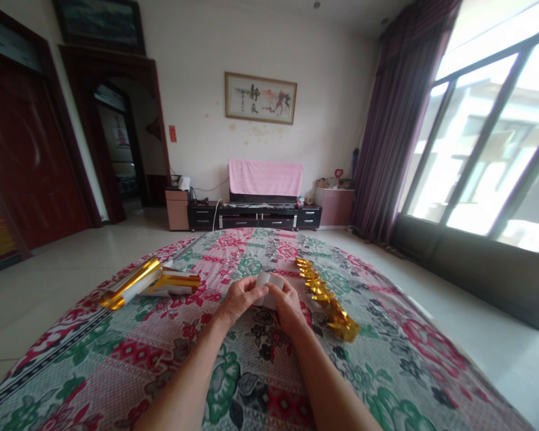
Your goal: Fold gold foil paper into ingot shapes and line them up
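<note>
My left hand [242, 297] and my right hand [288, 300] meet over the middle of the patterned cloth. Between them they grip a small piece of white paper [264, 279], with both thumbs pressing on its near face. Creases show on the paper, and its lower part is partly covered by my fingers. To the right of my right hand lies a row of several folded gold foil paper pieces [319, 287]. On the left, apart from my left hand, are curled sheets of gold foil paper [137, 284] with white undersides.
A floral cloth [251, 371] covers the rounded surface before me. Beyond it stands a low black cabinet [269, 220] with a pink cloth [266, 177] draped above. A purple curtain [381, 137] and windows are on the right; a red door [27, 149] is on the left.
</note>
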